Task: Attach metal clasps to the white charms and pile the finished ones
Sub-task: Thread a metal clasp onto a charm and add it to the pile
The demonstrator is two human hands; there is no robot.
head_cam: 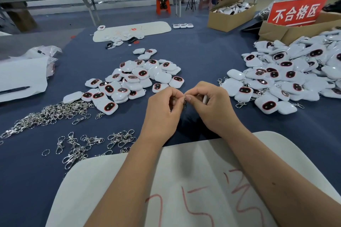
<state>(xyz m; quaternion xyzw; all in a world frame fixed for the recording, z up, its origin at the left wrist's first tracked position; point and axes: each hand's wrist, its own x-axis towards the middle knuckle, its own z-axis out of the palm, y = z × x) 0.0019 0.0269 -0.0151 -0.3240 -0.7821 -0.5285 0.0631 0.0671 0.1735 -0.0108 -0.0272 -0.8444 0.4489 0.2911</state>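
My left hand (164,108) and my right hand (212,105) meet over the blue cloth, fingers curled. Between their fingertips they pinch a small metal clasp (185,100). A white charm (205,99) shows inside my right palm, mostly hidden. A heap of white charms with dark red-rimmed faces (132,81) lies just beyond my hands. A larger pile of charms with clasps fitted (287,73) spreads at the right. Loose metal clasps (53,112) lie scattered at the left and near my left forearm.
A white pad with red writing (184,180) lies under my forearms. Cardboard boxes (230,17) and a red sign (295,12) stand at the back right. A plastic bag and white sheet (24,73) sit at the left. Another white pad (132,30) lies further back; people sit at a distant bench.
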